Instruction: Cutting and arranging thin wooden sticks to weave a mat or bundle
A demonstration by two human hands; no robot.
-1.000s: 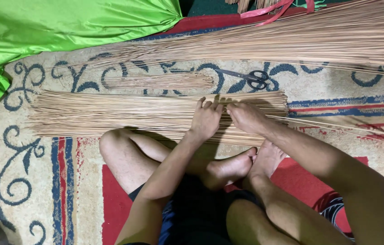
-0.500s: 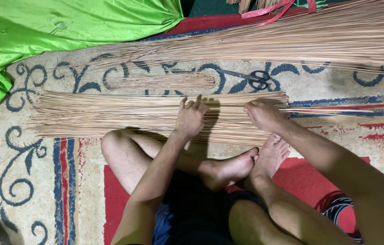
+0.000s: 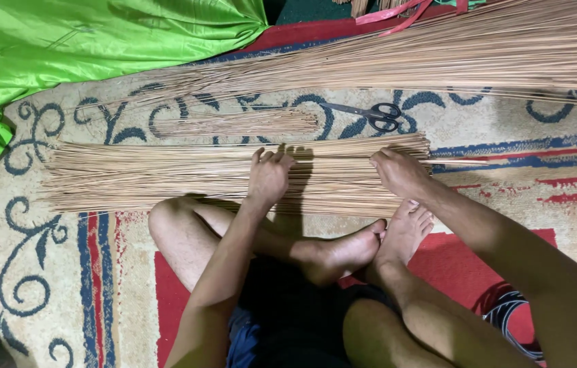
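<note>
Two flat hands: left hand (image 3: 269,176), right hand (image 3: 399,172) on stick bundle (image 3: 165,178) | patterned rug (image 3: 50,272) | green cloth (image 3: 84,41)

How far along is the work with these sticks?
Done: a bundle of sticks lies side by side on the rug, and a small bunch sits apart. In hand: left hand and right hand press flat on the bundle. Left: the long pile beyond the scissors lies untouched.

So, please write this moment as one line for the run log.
left hand: flat on stick bundle | right hand: on bundle's right end | scissors: on rug, apart
</note>
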